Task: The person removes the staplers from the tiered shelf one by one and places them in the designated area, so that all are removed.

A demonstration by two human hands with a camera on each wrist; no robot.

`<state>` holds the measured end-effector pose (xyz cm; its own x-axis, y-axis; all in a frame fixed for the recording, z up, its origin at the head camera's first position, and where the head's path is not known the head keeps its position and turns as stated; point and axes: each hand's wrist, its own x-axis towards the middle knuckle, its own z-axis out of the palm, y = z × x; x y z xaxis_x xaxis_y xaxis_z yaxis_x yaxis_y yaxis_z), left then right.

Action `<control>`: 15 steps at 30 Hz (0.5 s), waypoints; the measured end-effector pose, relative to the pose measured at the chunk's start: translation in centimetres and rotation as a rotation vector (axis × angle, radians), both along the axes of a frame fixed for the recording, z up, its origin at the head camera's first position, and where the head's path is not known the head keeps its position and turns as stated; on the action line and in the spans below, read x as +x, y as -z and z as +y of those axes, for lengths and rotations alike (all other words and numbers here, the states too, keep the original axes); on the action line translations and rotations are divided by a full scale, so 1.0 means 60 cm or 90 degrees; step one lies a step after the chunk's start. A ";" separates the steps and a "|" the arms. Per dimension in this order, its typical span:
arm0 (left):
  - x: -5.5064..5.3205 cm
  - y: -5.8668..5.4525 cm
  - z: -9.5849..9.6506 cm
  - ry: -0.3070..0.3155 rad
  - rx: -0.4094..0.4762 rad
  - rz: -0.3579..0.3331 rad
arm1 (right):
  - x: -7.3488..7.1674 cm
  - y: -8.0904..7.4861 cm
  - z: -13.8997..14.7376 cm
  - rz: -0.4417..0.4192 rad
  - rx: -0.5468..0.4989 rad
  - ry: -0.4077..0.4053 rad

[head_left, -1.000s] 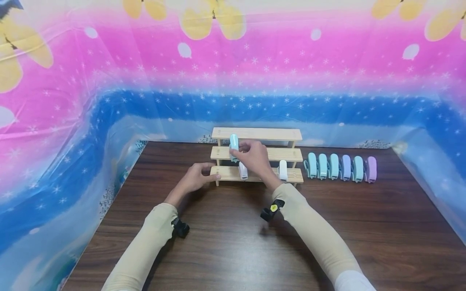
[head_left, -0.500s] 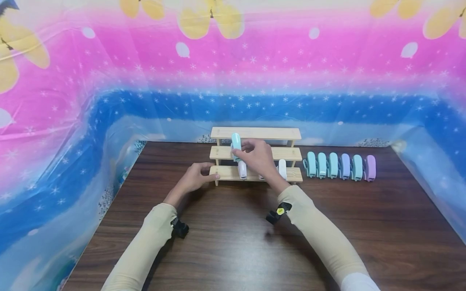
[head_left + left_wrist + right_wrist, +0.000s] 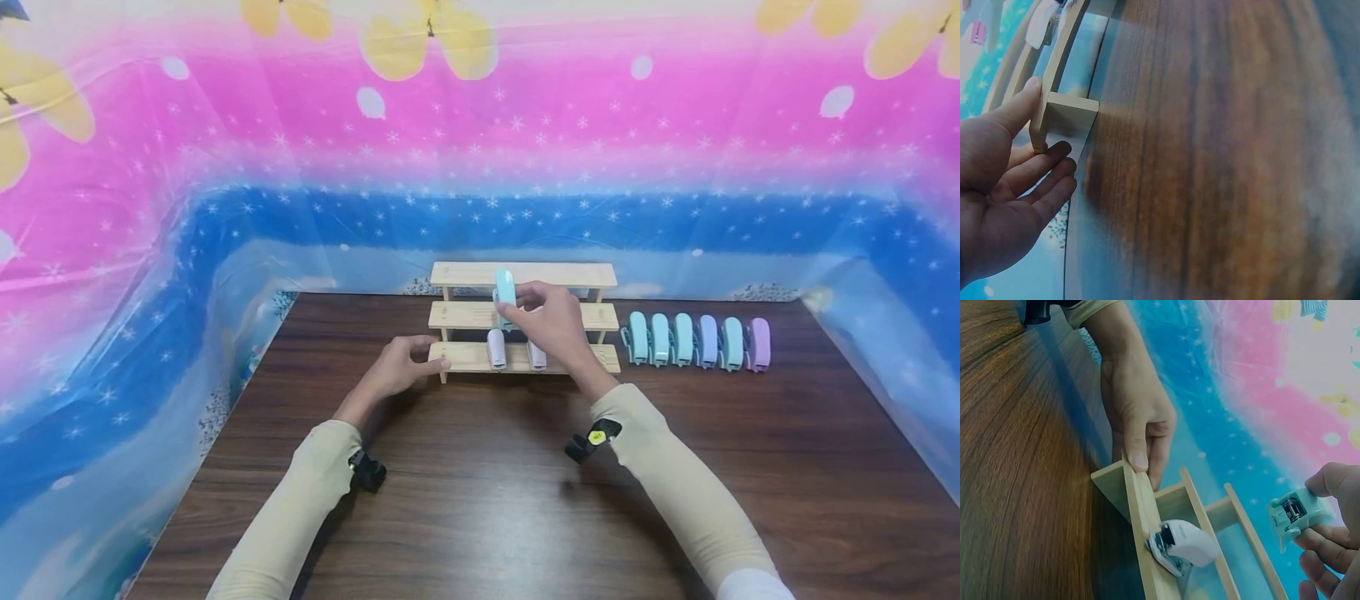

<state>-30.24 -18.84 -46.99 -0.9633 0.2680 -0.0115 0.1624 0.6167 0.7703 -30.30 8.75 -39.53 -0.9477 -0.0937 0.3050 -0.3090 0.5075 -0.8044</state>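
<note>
My left hand (image 3: 397, 367) pinches the left end of the lowest board of a three-tier wooden shelf (image 3: 468, 357), thumb in front and fingers behind. In the right hand (image 3: 557, 323), thumb and fingertips hold a teal plastic spring clip (image 3: 506, 290) upright, around the middle tier. The right wrist view shows the metal coil in this teal clip (image 3: 1297, 509). On the lowest board stand a white clip (image 3: 496, 350) and a second pale clip (image 3: 537, 357), partly covered by the right hand. One white clip (image 3: 1191, 544) also appears close up on the board in the right wrist view.
To the right of the shelf, a row of clips stands on the dark wooden table (image 3: 480, 500): several teal clips (image 3: 659, 340), a lavender-blue clip (image 3: 706, 341) and a purple clip (image 3: 759, 344). A patterned cloth backdrop (image 3: 480, 217) rises behind the shelf.
My right hand has carried the teal clip rightward along the middle tier. A white clip at the lowest board's right is now hidden behind that hand. The left hand keeps its hold.
</note>
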 end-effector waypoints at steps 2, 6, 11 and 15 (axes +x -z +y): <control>0.000 0.000 0.000 -0.001 -0.002 0.001 | 0.000 -0.001 0.006 0.004 0.004 0.006; 0.001 -0.001 0.001 -0.002 -0.006 0.001 | 0.003 -0.004 0.017 0.011 0.006 0.010; 0.002 -0.001 0.001 -0.003 -0.009 0.002 | 0.003 -0.006 0.027 0.008 0.008 0.018; 0.001 -0.001 0.001 -0.004 -0.007 0.001 | 0.006 -0.008 0.035 -0.003 0.011 0.030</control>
<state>-30.18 -18.80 -46.95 -0.9650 0.2618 -0.0127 0.1599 0.6265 0.7628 -29.94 10.87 -39.02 -0.9528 -0.0541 0.2988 -0.2802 0.5353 -0.7968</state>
